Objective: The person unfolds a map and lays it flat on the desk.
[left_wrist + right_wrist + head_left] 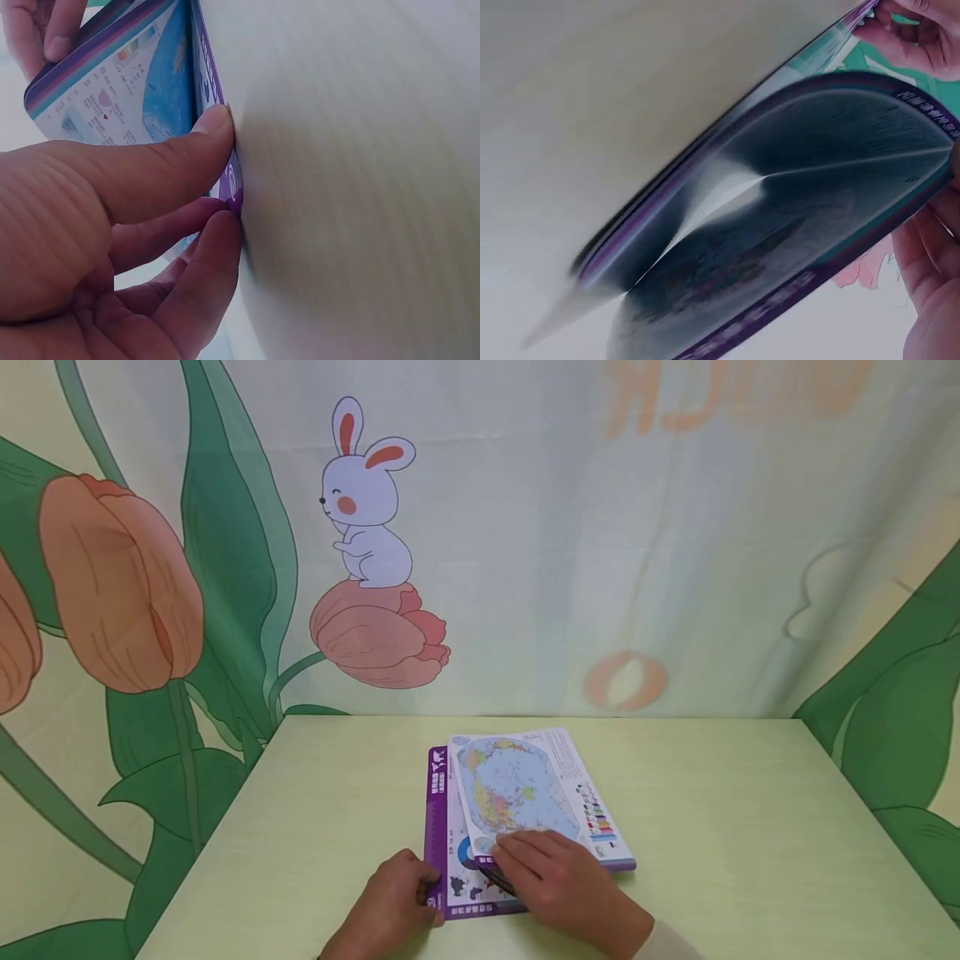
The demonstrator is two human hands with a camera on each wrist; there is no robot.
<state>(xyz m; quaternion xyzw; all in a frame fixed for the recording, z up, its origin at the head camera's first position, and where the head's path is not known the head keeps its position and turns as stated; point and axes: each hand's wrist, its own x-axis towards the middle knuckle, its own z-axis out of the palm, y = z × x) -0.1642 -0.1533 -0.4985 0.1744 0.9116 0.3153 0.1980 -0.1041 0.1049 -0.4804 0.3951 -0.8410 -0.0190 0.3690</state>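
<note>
A folded world map (528,789) with a purple border lies on the table, its printed map side uppermost on the top layer. The lower layer (456,885) sticks out at the left and along the near side. My left hand (392,900) pinches the lower layer's near left corner between thumb and fingers, close over the table in the left wrist view. With the right hand (558,878) I grip the near edge of the top layer, fingers on its printed face. In the right wrist view the inner side (742,240) looks dark and bowed, with a gap between the layers.
The pale yellow table (750,827) extends to both sides of the map. Behind it hangs a cloth backdrop (525,568) printed with tulips, leaves and a white rabbit (371,518).
</note>
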